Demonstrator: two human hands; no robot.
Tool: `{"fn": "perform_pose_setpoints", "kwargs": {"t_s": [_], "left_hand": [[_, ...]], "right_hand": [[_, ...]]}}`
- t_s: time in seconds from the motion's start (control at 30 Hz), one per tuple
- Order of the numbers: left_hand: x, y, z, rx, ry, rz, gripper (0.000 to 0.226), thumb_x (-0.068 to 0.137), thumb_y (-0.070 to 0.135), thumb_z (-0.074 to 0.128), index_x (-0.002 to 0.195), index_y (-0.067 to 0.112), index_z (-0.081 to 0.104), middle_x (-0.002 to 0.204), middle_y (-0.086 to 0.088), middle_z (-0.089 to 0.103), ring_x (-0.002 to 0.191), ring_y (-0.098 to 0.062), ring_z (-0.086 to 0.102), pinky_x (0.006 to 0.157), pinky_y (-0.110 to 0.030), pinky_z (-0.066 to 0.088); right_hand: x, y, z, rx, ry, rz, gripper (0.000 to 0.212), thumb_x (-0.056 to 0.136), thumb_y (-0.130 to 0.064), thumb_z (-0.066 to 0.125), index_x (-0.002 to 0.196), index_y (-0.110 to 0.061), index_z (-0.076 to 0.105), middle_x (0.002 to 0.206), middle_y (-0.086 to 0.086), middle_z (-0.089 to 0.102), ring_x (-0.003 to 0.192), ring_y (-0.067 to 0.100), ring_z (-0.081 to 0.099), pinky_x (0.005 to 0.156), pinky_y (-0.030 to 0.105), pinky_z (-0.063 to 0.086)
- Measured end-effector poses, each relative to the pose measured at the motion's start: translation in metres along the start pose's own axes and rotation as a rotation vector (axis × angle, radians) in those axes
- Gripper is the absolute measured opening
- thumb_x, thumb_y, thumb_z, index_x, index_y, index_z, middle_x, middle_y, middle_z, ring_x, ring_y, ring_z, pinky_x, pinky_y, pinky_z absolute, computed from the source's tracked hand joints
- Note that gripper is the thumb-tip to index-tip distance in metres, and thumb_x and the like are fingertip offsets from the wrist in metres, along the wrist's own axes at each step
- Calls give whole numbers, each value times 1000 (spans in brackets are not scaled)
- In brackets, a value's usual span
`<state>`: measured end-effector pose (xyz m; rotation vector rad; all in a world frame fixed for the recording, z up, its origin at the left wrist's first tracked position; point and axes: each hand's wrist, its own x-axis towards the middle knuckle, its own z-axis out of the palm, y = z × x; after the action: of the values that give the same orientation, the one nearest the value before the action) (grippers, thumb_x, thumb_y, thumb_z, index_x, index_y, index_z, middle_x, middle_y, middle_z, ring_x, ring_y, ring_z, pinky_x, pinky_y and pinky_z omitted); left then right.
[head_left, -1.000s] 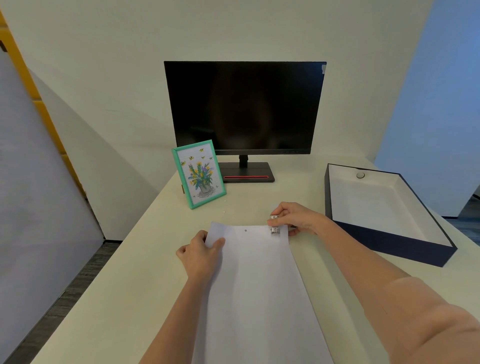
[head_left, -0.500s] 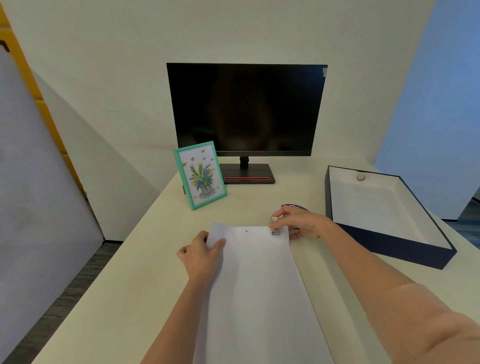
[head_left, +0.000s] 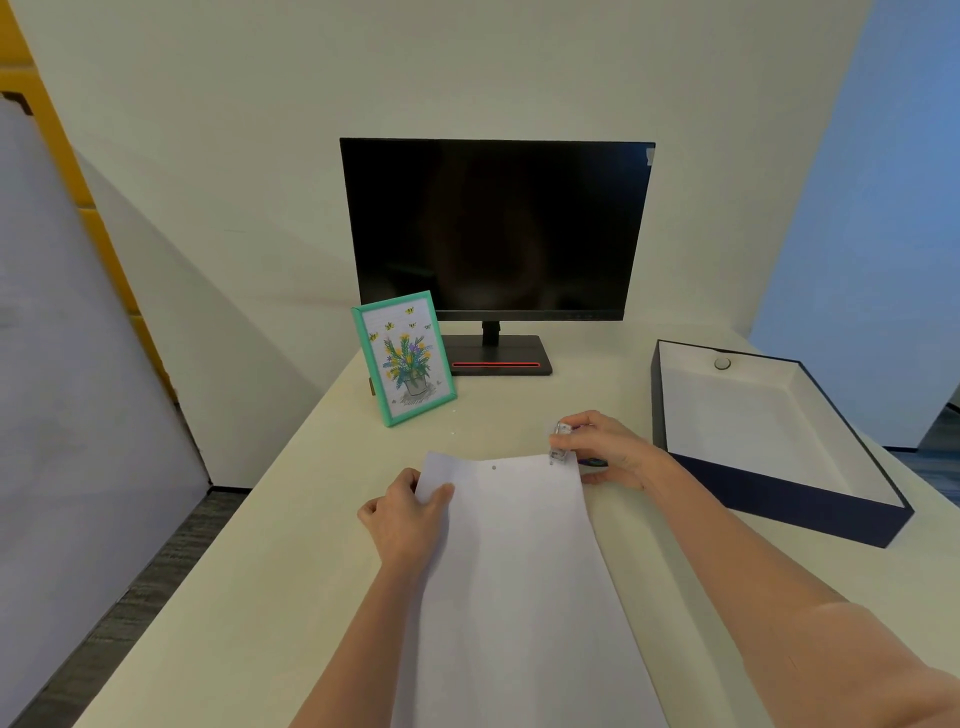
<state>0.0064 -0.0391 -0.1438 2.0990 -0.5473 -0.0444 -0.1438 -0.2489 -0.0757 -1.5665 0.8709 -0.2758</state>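
Halfway, I judge: paper sheet (head_left: 519, 571) at 6 o'clock on table (head_left: 249, 571) has one hole (head_left: 493, 467) up top, left hand (head_left: 402, 514) pinches its 11 o'clock corner, right hand (head_left: 608, 449) pinches hole punch (head_left: 558, 446) on 1 o'clock corner, second hole pending.

The paper (head_left: 519, 597) in front of the monitor (head_left: 496, 228) is plain white, with one small grey dot. The small tool (head_left: 560, 446) in my right hand (head_left: 613, 449) is clear and silver, with some purple. The monitor is black, with a thin red stripe on its base. Left of the monitor, the picture frame (head_left: 405, 358) is mint green, with yellow and purple flowers and bees. Right of the monitor, the box (head_left: 779, 499) is navy outside, white inside.
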Motion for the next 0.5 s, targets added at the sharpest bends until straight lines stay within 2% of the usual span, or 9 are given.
{"fn": "perform_pose_setpoints", "kwargs": {"t_s": [0.07,0.13,0.2,0.27,0.37,0.43,0.5], "left_hand": [[-1,1,-1,-15,-8,-8,28,82,38,61,71,17,46,58,7,52,81,-28,57,77,-28,16],[-3,3,-4,-37,-28,-17,31,78,45,58,70,17,46,58,7,52,80,-28,57,77,-28,15],[-4,4,-6,-69,-56,-28,32,70,51,50,68,19,44,57,8,52,81,-28,57,75,-27,14],[-6,8,-9,-95,-93,-31,30,67,52,47,68,22,44,59,10,53,82,-27,56,76,-28,15],[-8,13,-20,-161,-161,-38,36,67,52,50,77,18,53,68,9,60,84,-23,57,83,-30,22],[-6,14,-27,-291,-201,-61,37,69,48,59,86,16,60,78,5,67,82,-22,63,90,-38,40],[-7,18,-39,-495,-252,-97,28,75,33,72,96,16,64,92,-4,73,85,-25,70,87,-48,53]], "right_hand": [[-6,3,-3,111,70,-43,47,72,-31,80,112,-22,58,112,4,69,102,17,66,80,37,50],[-16,5,-4,191,210,-100,46,70,-40,80,105,-19,59,109,6,70,95,18,68,71,32,46],[-33,11,-6,157,393,-115,48,71,-45,77,104,-17,58,102,7,68,81,19,67,63,29,46],[-54,20,-9,-112,484,-77,50,74,-47,74,105,-14,55,99,7,66,77,20,63,60,28,45],[-86,44,-10,-640,504,50,47,77,-46,66,104,-13,49,103,4,60,95,25,59,71,31,44],[-98,62,-8,-789,533,88,46,81,-49,58,107,-14,46,108,5,59,100,27,59,73,32,44],[-109,71,-4,-877,514,138,50,85,-53,49,117,-14,44,120,7,53,109,27,54,82,34,46]]}}
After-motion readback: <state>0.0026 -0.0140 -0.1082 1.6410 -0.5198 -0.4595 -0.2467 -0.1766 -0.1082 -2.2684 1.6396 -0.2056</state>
